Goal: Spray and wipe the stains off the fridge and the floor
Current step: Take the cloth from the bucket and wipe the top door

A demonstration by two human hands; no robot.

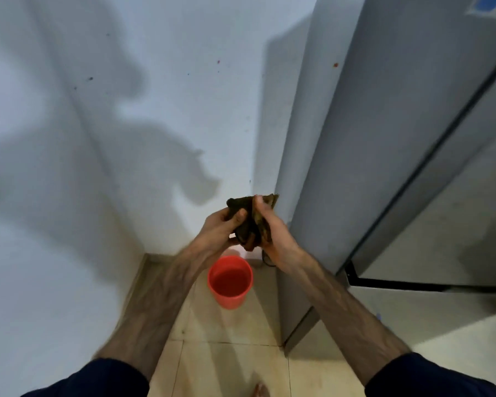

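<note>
Between left hand (219, 229) and right hand (274, 236), both gripping it, dark cloth (248, 222).

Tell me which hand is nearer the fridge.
Right. The right hand grips the cloth just beside the fridge edge; the left hand holds it farther away.

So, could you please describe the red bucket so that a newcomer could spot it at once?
Find the grey fridge on the right and follow its side down to the tiled floor. The red bucket stands there beside it, holding water, the only bright red thing.
</note>
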